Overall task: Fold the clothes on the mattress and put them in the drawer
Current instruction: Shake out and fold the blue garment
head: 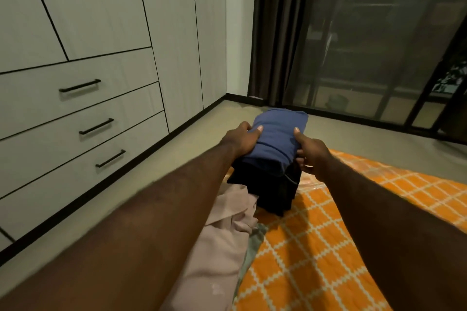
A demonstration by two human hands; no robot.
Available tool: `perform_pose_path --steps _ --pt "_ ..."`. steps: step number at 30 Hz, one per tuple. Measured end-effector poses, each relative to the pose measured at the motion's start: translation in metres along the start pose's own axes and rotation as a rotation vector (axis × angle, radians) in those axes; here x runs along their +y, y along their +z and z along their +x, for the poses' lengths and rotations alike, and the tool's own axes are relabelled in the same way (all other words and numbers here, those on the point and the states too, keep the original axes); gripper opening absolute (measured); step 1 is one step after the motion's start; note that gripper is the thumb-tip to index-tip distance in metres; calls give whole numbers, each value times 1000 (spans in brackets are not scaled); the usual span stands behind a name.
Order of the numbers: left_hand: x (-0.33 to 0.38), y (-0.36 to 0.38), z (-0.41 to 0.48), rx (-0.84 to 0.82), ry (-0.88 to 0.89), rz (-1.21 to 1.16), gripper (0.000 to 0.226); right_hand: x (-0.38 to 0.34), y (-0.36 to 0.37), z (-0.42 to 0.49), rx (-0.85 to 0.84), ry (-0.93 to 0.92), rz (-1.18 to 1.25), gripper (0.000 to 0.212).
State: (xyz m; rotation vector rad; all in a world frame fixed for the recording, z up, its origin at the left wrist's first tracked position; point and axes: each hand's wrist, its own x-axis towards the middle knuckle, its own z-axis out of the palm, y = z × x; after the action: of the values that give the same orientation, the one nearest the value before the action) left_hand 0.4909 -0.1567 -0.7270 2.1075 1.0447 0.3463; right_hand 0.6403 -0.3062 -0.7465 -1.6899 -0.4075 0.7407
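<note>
1. Grey-white laminate wardrobe (101, 7) along the left wall; three drawers (75, 108) low down, all shut, bar handles facing out. Opening one required before anything goes in.
2. Orange checked mattress (328, 247) on the floor, near right; used as the folding surface.
3. Crumpled pink garment (222, 242) at the mattress's near left edge. Unfolded, probably next in the queue.
4. Folded blue garment (275, 139) on top of dark clothes (267, 189), also folded, at the mattress's far corner. Squared up, likely for carrying as one.
5. Gripping both layers from either side: left hand (241, 141) and right hand (312, 156), thumbs on top of the blue, fingers down the sides. Likely a lift toward the drawers; no spare hand for a handle.
</note>
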Motion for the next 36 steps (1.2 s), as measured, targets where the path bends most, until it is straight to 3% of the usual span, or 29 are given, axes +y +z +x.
perform_pose_path --steps 4,12,20,26,36 --pt "11 -12 -17 59 -31 69 85 -15 -6 -27 28 -8 -29 72" --pt "52 -46 -101 145 -32 -78 73 -47 -43 -112 27 -14 117 71" --pt "70 -38 -228 71 43 -386 73 -34 -61 -245 -127 -1 374 75" --pt "65 -27 -343 -153 -99 -673 79 2 -61 -344 -139 -24 451 77" --pt "71 -60 -461 -114 -48 -785 79 31 -76 -458 -115 -112 496 76"
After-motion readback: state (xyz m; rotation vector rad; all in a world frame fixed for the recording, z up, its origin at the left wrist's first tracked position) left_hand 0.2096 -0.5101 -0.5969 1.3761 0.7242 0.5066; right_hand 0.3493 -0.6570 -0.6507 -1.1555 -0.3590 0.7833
